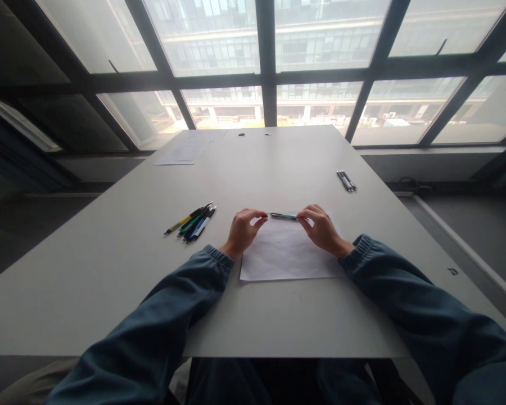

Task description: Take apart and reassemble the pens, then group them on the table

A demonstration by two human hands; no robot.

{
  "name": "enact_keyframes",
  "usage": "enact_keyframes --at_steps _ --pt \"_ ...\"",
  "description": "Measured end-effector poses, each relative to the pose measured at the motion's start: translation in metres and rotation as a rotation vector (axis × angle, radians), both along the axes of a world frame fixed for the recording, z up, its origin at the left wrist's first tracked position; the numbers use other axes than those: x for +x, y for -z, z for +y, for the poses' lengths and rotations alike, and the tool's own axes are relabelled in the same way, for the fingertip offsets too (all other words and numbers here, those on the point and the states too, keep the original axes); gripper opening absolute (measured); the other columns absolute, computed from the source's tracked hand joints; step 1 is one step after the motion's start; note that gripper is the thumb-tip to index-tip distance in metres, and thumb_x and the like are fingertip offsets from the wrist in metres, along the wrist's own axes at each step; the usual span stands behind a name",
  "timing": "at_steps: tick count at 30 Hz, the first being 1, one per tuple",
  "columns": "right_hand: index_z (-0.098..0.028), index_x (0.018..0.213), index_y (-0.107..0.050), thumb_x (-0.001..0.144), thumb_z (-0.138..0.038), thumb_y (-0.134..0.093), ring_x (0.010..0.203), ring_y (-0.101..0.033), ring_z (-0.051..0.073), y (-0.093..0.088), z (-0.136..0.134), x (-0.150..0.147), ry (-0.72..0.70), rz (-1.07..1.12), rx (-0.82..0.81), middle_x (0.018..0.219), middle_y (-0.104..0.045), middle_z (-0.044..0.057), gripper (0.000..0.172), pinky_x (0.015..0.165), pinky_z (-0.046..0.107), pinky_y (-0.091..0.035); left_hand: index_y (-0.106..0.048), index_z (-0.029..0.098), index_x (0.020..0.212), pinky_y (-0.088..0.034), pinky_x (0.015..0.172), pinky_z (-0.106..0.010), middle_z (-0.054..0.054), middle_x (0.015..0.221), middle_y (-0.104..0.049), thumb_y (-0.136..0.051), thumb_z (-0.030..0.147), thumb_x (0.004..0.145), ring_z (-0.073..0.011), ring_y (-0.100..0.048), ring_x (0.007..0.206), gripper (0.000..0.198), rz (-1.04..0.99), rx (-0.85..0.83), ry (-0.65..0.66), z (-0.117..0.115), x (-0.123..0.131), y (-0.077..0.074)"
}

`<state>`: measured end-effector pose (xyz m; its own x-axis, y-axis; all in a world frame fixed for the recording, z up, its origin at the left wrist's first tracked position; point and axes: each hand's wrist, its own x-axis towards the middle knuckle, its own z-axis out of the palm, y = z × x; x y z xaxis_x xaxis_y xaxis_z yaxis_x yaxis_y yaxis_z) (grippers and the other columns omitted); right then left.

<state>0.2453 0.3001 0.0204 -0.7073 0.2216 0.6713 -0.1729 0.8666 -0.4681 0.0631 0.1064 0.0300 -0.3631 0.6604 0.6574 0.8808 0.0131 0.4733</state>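
Observation:
A slim pen [283,215] with a dark and greenish barrel lies level just above the far edge of a sheet of white paper [287,259]. My right hand [320,229] pinches its right end between thumb and fingers. At the pen's left end is my left hand [245,230], thumb and forefinger brought close together. Something tiny and dark shows at those fingertips, too small to name, with a narrow gap between it and the pen. Both wrists rest near the paper's sides.
To the left lies a loose pile of pens [193,221], some yellow, green and blue. Several dark pens [346,180] sit side by side at the right. Printed sheets [181,151] lie at the table's far left. Windows [312,101] stand beyond the white table [109,281].

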Motion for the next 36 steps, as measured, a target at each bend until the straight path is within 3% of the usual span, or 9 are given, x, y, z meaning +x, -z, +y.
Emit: enact_keyframes --at_steps 36 --pt "-0.023 0.091 -0.070 0.099 -0.024 -0.055 0.087 -0.058 0.023 -0.0037 -0.0046 0.0011 -0.097 -0.043 0.048 0.088 -0.067 0.007 0.017 0.080 0.040 -0.049 -0.076 0.022 0.094 -0.056 0.082 -0.037 -0.005 0.090 -0.077 -0.072 0.032 0.089 -0.0197 -0.068 0.085 0.012 0.005 0.004 0.169 -0.0004 0.0083 -0.0047"
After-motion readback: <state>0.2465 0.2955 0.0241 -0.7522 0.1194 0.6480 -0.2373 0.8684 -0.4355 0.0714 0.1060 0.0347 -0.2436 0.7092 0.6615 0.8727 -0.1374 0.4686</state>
